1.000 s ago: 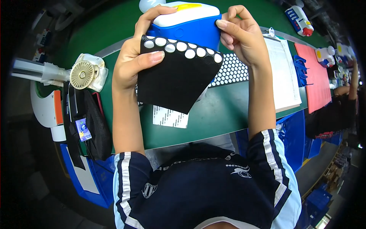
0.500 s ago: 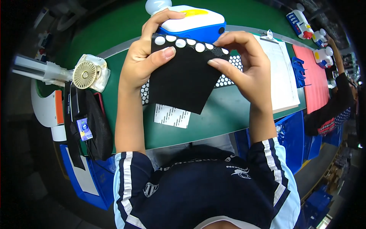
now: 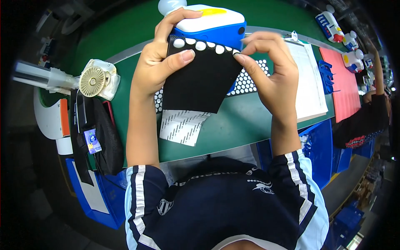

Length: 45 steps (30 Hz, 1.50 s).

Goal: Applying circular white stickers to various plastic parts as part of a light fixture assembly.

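Observation:
A thin black sheet point(image 3: 200, 83) with white round dots along its top edge hangs between my hands. My left hand point(image 3: 160, 62) grips it at the upper left, thumb flat on the black face. The index finger reaches over a blue and white device point(image 3: 212, 27) behind the sheet. My right hand point(image 3: 273, 68) pinches the sheet's upper right corner between thumb and index finger; its other fingers are slightly blurred. Below the sheet a white printed paper point(image 3: 181, 129) shows. A sheet of white dots point(image 3: 248, 81) lies on the table, partly covered.
On the green table point(image 3: 233, 129), a small fan point(image 3: 93, 81) and a black bag point(image 3: 109, 137) are at the left. A clipboard with papers point(image 3: 308, 79), blue straps point(image 3: 326, 77) and a pink mat point(image 3: 341, 89) are at the right. A co-worker point(image 3: 366, 114) is at the far right.
The black sheet's lower edge has risen, and more of the white printed paper shows below it. My right thumb has shifted slightly right and up. My left hand has barely moved.

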Available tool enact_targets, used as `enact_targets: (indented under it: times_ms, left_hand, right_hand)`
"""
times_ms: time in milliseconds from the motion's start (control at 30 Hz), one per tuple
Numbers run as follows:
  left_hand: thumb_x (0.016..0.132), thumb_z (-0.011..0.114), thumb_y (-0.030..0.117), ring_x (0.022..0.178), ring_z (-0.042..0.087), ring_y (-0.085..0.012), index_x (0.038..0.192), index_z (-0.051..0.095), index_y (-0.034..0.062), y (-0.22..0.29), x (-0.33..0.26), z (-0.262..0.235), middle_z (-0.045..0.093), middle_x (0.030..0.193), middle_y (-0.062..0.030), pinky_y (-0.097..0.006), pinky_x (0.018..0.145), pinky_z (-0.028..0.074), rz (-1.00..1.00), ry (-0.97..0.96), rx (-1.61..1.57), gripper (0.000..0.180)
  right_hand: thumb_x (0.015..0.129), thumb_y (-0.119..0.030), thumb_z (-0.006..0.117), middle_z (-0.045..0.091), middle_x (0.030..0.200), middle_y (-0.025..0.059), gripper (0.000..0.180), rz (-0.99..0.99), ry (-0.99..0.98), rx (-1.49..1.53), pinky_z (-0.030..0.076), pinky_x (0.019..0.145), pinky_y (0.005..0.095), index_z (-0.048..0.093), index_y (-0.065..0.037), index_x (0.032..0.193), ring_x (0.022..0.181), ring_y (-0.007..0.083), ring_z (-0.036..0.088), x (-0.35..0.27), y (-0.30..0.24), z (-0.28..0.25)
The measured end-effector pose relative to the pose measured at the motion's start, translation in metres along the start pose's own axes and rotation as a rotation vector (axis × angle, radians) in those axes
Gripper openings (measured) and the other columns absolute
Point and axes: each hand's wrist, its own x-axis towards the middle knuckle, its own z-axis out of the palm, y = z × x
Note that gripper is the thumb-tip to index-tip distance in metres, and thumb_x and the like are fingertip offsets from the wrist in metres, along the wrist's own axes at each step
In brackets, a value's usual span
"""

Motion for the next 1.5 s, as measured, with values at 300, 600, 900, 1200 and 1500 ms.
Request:
enact_targets:
  times_ms: [300, 600, 900, 1200, 1500]
  left_hand:
    - [0.072, 0.064, 0.027, 0.11, 0.049, -0.0237, 0.126, 0.036, -0.0041, 0.011, 0.004, 0.015, 0.047, 0.122, -0.0158, -0.032, 0.095, 0.037, -0.19, 0.202, -0.259, 0.069]
    - [0.067, 0.065, 0.028, 0.117, 0.043, -0.0254, 0.13, 0.028, -0.0052, 0.014, 0.004, 0.024, 0.041, 0.126, -0.0171, -0.033, 0.1, 0.031, -0.253, 0.231, -0.233, 0.08]
    - [0.068, 0.064, 0.028, 0.116, 0.043, -0.0253, 0.129, 0.027, -0.0057, 0.014, 0.003, 0.025, 0.042, 0.125, -0.0173, -0.033, 0.1, 0.03, -0.234, 0.218, -0.201, 0.08]
    - [0.069, 0.064, 0.028, 0.118, 0.041, -0.0253, 0.128, 0.029, -0.008, 0.0, 0.002, 0.023, 0.039, 0.128, -0.0174, -0.033, 0.101, 0.029, -0.119, 0.15, -0.421, 0.078]
    - [0.069, 0.064, 0.028, 0.118, 0.04, -0.0253, 0.127, 0.03, -0.009, -0.032, 0.007, 0.023, 0.038, 0.129, -0.0174, -0.033, 0.101, 0.029, 0.169, -0.014, -0.859, 0.077]
  right_hand:
    - [0.079, -0.002, 0.062, 0.059, 0.081, 0.0041, 0.007, 0.801, -0.062, 0.616, 0.042, 0.057, 0.0186, 0.059, 0.0, 0.085, 0.07, 0.0065, 0.054, -0.084, 0.037, 0.009]
    - [0.08, -0.001, 0.062, 0.059, 0.084, 0.005, 0.008, 0.774, 0.034, 0.931, 0.046, 0.067, 0.0216, 0.058, 0.002, 0.086, 0.072, 0.0103, 0.056, -0.108, 0.053, 0.033]
    - [0.081, -0.005, 0.062, 0.061, 0.083, 0.0059, 0.01, 0.765, 0.067, 0.902, 0.048, 0.068, 0.0226, 0.059, 0.001, 0.088, 0.072, 0.0109, 0.058, -0.11, 0.053, 0.038]
    - [0.081, -0.005, 0.062, 0.061, 0.082, 0.006, 0.01, 0.743, 0.073, 0.897, 0.048, 0.067, 0.0225, 0.059, 0.001, 0.088, 0.072, 0.0105, 0.058, -0.111, 0.054, 0.039]
    - [0.08, -0.004, 0.064, 0.059, 0.081, 0.0059, 0.01, 0.714, 0.092, 0.865, 0.048, 0.066, 0.0226, 0.058, 0.001, 0.086, 0.069, 0.0105, 0.057, -0.108, 0.051, 0.04]
